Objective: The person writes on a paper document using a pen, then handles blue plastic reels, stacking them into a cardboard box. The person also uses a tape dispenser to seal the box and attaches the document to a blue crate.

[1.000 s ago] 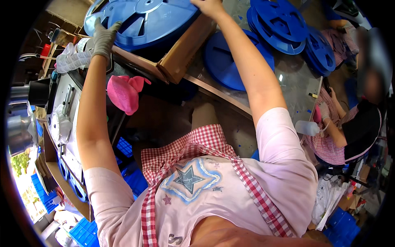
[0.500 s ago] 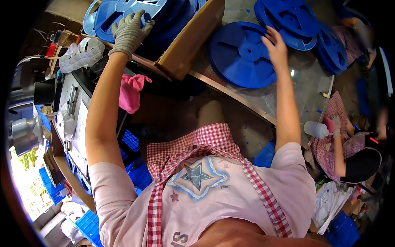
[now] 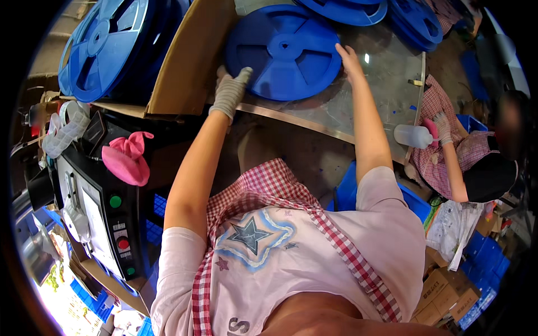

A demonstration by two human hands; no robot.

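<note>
Carton (image 3: pixel 188 61) by metal-edged tbl (image 3: pixel 384 92); L hand (image 3: pixel 230 92) + R hand (image 3: pixel 351 65) at blue reel (image 3: pixel 280 35), grip unclear

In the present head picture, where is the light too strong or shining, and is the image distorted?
Head view: lower-left background washed out nearly to white; head view: small white glint on the table, right of the flat blue reel; head view: fisheye image, with dark, rounded corners.

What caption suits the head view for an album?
Gloved left hand and bare right hand flank a flat blue reel on the table, beside a cardboard box of reels.
</note>
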